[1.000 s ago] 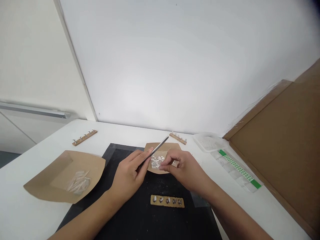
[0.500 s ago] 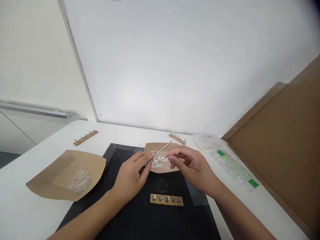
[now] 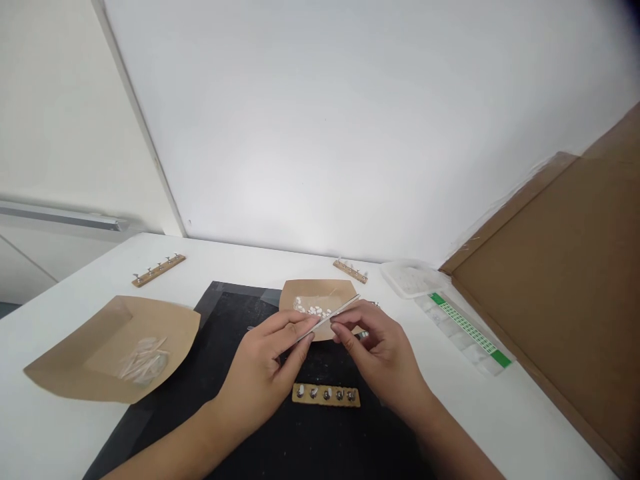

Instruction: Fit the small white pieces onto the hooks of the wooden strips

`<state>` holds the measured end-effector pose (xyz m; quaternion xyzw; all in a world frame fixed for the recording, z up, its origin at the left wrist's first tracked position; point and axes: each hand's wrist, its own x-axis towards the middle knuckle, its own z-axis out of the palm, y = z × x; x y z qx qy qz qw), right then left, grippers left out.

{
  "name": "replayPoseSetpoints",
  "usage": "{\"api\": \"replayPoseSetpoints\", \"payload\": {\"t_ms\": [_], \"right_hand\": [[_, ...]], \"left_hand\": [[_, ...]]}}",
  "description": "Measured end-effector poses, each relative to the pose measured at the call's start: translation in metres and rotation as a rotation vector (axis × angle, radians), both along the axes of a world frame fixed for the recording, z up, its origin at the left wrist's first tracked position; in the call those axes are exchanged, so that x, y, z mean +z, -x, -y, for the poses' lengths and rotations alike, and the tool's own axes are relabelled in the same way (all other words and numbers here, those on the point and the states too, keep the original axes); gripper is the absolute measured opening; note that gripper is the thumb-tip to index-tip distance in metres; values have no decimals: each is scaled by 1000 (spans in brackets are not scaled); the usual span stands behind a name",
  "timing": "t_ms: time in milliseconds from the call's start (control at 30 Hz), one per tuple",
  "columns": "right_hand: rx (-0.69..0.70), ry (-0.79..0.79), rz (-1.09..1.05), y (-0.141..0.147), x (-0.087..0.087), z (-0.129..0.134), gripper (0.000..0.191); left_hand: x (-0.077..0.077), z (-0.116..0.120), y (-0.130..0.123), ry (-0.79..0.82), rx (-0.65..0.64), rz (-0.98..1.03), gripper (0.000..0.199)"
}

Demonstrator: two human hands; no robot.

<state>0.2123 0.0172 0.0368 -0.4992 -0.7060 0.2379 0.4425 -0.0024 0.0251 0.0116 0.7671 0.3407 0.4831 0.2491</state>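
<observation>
My left hand pinches a thin grey strip that slants up to the right. Close to the strip's middle, the thumb and forefinger of my right hand are pressed together; whatever they hold is too small to make out. Behind both hands sits a brown paper tray with small white pieces in it. Nearer to me, a cork-coloured strip lies on the black mat, bearing several metal clips, some with white pieces on them.
At the left, a larger brown paper tray holds clear and pale slender items. Similar clip strips stand at the back left and back. A clear compartment box with a green label and a cardboard panel are at the right.
Both hands have come closer together, and my right fingers are now beside the grey strip. The hands and strip sit lower over the mat. The whole view has shifted slightly.
</observation>
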Motion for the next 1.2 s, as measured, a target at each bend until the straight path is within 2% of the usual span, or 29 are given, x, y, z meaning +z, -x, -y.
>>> {"api": "replayPoseSetpoints", "payload": {"t_ms": [167, 267, 467, 567, 667, 800, 1000, 1100, 1200], "right_hand": [[-62, -6, -101, 6, -8, 3, 9], [-124, -41, -64, 8, -15, 4, 8], [-87, -381, 137, 7, -24, 1, 14], [-76, -466, 184, 11, -25, 2, 17], [-112, -500, 230, 15, -24, 3, 17], [-84, -529, 269, 16, -24, 2, 21], [-46, -486, 193, 10, -26, 0, 24], [-80, -463, 223, 12, -28, 0, 18], [-172, -484, 317, 15, -29, 0, 12]], "left_hand": [[-5, -3, 1, 44, -22, -3, 36], [-8, -5, 2, 107, -67, 1, 35], [-8, -4, 0, 124, -68, -44, 32], [-7, -2, -2, 131, -84, -23, 30], [-8, -2, -3, 157, -98, -9, 31], [-10, -1, -3, 157, -88, -12, 31], [-9, -1, -1, 127, -60, -37, 33], [-9, -3, -1, 125, -62, -37, 33], [-11, -5, -1, 172, -73, -17, 30]]}}
